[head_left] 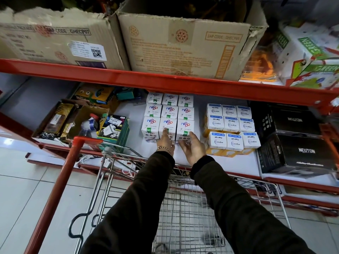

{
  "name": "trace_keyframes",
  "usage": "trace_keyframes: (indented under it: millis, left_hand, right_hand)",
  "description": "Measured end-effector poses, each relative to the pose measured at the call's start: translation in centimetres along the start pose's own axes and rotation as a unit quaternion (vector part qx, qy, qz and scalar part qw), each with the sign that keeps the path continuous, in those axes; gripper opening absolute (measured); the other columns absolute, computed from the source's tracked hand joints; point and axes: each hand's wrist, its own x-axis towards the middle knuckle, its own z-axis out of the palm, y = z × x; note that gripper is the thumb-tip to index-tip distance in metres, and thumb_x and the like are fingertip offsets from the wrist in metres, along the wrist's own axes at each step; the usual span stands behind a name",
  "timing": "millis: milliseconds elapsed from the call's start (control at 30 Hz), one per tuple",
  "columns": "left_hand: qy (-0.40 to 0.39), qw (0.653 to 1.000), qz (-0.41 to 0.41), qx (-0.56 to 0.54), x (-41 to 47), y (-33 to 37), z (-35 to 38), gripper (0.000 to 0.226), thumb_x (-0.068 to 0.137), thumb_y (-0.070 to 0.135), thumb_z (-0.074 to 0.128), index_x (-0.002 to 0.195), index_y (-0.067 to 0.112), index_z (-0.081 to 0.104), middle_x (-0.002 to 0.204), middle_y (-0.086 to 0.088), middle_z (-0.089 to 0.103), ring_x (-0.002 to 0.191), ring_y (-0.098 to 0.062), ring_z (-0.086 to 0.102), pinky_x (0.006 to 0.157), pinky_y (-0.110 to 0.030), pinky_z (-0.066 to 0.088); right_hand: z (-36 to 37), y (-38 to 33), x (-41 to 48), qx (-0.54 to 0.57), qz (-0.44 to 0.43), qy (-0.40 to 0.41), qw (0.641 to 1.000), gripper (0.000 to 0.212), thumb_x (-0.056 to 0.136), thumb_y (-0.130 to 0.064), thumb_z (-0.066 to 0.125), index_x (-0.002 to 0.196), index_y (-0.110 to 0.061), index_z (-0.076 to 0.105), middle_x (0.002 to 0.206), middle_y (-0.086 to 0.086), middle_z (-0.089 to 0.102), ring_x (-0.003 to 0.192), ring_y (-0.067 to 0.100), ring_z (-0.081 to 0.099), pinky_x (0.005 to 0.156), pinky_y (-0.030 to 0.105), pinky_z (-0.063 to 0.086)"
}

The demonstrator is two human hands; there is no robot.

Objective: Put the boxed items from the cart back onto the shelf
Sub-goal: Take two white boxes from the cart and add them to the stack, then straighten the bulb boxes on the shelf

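Note:
Several small white boxes with a coloured logo stand in a tight three-wide block on the white lower shelf. My left hand rests flat against the front of the middle front box, fingers spread. Beside it, my right hand is open, palm turned inward, just touching the front right box of the block. Neither hand holds a box. The wire cart sits right below my arms; the part of its basket I can see holds no boxes.
White and yellow bulb boxes are stacked to the right, black cartons further right. An open cardboard box of mixed goods sits at left. The red shelf beam hangs overhead with large cartons on it.

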Motion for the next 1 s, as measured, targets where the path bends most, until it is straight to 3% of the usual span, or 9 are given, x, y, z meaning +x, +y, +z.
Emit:
trace_keyframes:
  millis: [100,200,333,400,467,600,700,867,1000]
  left_hand:
    - [0.003,1.0,0.003,0.003,0.1,-0.2,-0.1,0.055,0.097,0.045,0.053,0.135,0.005,0.052,0.14,-0.017,0.057,0.127,-0.033,0.058,0.101,-0.036,0.049]
    - [0.004,1.0,-0.005,-0.026,-0.2,-0.3,-0.1,0.048,0.095,0.042,0.058,0.131,0.01,0.053,0.131,-0.013,0.06,0.104,-0.03,0.058,0.094,-0.036,0.05]
    - [0.009,0.999,-0.018,-0.025,-0.9,-1.1,-0.2,0.06,0.094,0.045,0.058,0.142,0.009,0.047,0.13,-0.012,0.054,0.105,-0.029,0.052,0.089,-0.032,0.046]
    - [0.01,0.999,-0.029,-0.019,-1.5,-2.0,0.0,0.066,0.094,0.048,0.058,0.143,0.006,0.045,0.135,-0.016,0.051,0.115,-0.032,0.053,0.092,-0.034,0.045]
    - [0.004,0.999,-0.033,-0.011,-2.3,-3.2,0.6,0.067,0.092,0.051,0.059,0.141,0.006,0.046,0.121,-0.014,0.05,0.11,-0.031,0.052,0.089,-0.035,0.045]
    - [-0.021,0.998,-0.055,-0.007,-3.7,-6.0,2.6,0.036,0.09,0.045,0.066,0.097,0.011,0.056,0.084,-0.005,0.044,0.084,-0.025,0.046,0.066,-0.029,0.042]
    - [-0.025,0.997,-0.076,0.024,-4.6,-8.4,4.6,0.037,0.086,0.042,0.071,0.074,0.014,0.051,0.07,-0.003,0.039,0.065,-0.019,0.041,0.059,-0.028,0.039]
    - [-0.037,0.993,-0.077,0.087,-4.4,-11.1,7.4,0.05,0.086,0.043,0.068,0.116,0.005,0.059,0.083,-0.008,0.047,0.073,-0.023,0.045,0.064,-0.028,0.044]
    - [-0.032,0.993,-0.075,0.088,-3.8,-11.6,8.6,0.052,0.082,0.05,0.071,0.108,0.009,0.055,0.078,-0.006,0.052,0.067,-0.018,0.05,0.059,-0.026,0.047]
  right_hand:
    - [-0.2,0.3,0.1,-0.012,-0.007,-0.006,1.0,0.022,0.097,-0.02,0.062,0.107,-0.001,0.061,0.098,0.015,0.066,0.095,0.027,0.065,0.091,0.036,0.056]
    - [-0.6,0.5,0.0,-0.042,-0.014,-0.01,0.999,0.023,0.094,-0.026,0.066,0.098,-0.004,0.063,0.097,0.015,0.067,0.086,0.024,0.067,0.092,0.036,0.056]
    - [-2.2,0.6,-1.0,-0.071,-0.002,0.001,0.997,0.021,0.086,-0.031,0.076,0.089,-0.012,0.067,0.094,0.009,0.063,0.098,0.026,0.067,0.098,0.038,0.054]
    - [-3.5,0.6,-1.6,-0.044,0.01,0.017,0.999,0.025,0.084,-0.03,0.077,0.096,-0.011,0.065,0.103,0.008,0.057,0.104,0.028,0.067,0.1,0.041,0.053]
    - [-5.1,0.4,-2.1,0.018,0.01,0.052,0.998,0.033,0.088,-0.025,0.074,0.111,-0.007,0.059,0.118,0.011,0.053,0.098,0.031,0.066,0.095,0.041,0.056]
    - [-9.1,-1.3,-3.2,0.128,-0.024,0.115,0.985,0.024,0.099,-0.026,0.058,0.117,-0.01,0.059,0.114,0.005,0.059,0.09,0.023,0.068,0.061,0.029,0.059]
    - [-11.7,-3.2,-2.8,0.155,-0.05,0.146,0.976,0.049,0.098,-0.033,0.06,0.14,-0.011,0.049,0.129,0.005,0.05,0.108,0.024,0.062,0.077,0.03,0.058]
    - [-13.1,-6.0,-1.7,0.079,-0.039,0.134,0.987,0.058,0.084,-0.044,0.074,0.123,-0.008,0.052,0.117,0.009,0.057,0.101,0.025,0.059,0.086,0.035,0.053]
    - [-13.4,-7.0,-0.7,0.022,-0.038,0.102,0.994,0.042,0.08,-0.04,0.079,0.108,-0.013,0.064,0.107,0.009,0.065,0.101,0.024,0.061,0.097,0.038,0.051]
